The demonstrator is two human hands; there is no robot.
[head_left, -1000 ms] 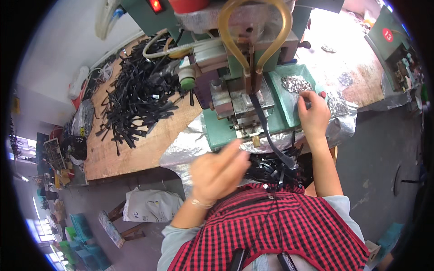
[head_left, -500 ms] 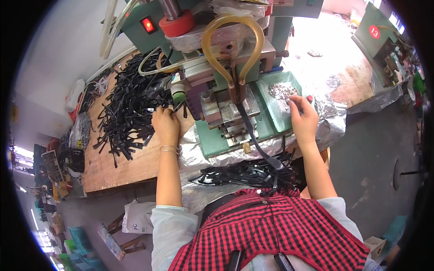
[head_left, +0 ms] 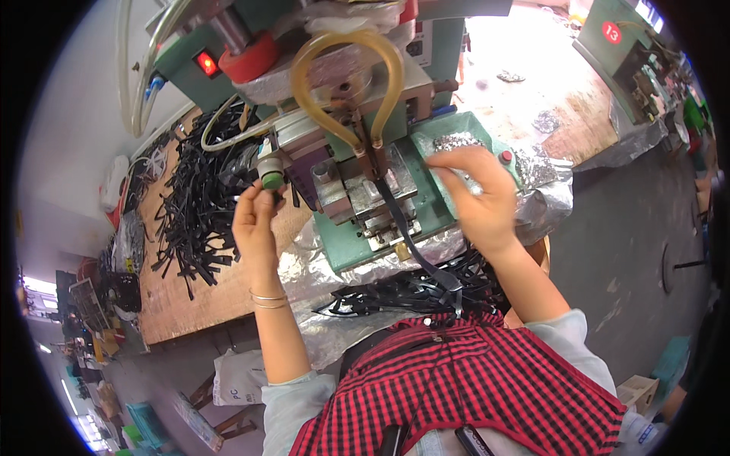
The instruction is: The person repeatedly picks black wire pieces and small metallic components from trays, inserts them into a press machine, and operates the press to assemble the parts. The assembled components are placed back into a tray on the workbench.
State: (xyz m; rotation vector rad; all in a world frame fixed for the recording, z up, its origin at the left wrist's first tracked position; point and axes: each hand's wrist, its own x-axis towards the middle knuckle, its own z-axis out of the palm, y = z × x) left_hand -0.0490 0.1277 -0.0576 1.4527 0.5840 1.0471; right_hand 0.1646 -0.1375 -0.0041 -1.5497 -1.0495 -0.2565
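Observation:
A dark strap (head_left: 413, 237) hangs from the press (head_left: 384, 186), its upper end under the copper-coloured tips below a looped amber hose (head_left: 347, 39). My left hand (head_left: 255, 226) is raised at the green push button (head_left: 272, 181), fingertips bent together just beneath it. Something dark shows by those fingertips, too small to name. Over the green tray (head_left: 450, 125) of small metal bits, my right hand (head_left: 487, 199) reaches toward the press with thumb and forefinger nearly together. Whatever that pinch holds, if anything, cannot be made out.
A heap of black straps (head_left: 199, 190) covers the wooden table (head_left: 171, 311) at left. More straps (head_left: 403, 292) lie at my lap by the foil-covered edge (head_left: 300, 266). A red-lit switch (head_left: 206, 63) is on the machine. Another green machine (head_left: 608, 64) stands far right.
My left hand has left the strap heap and come up to the green button. My right hand has moved left from the metal bits toward the press. The whole view has shifted slightly.

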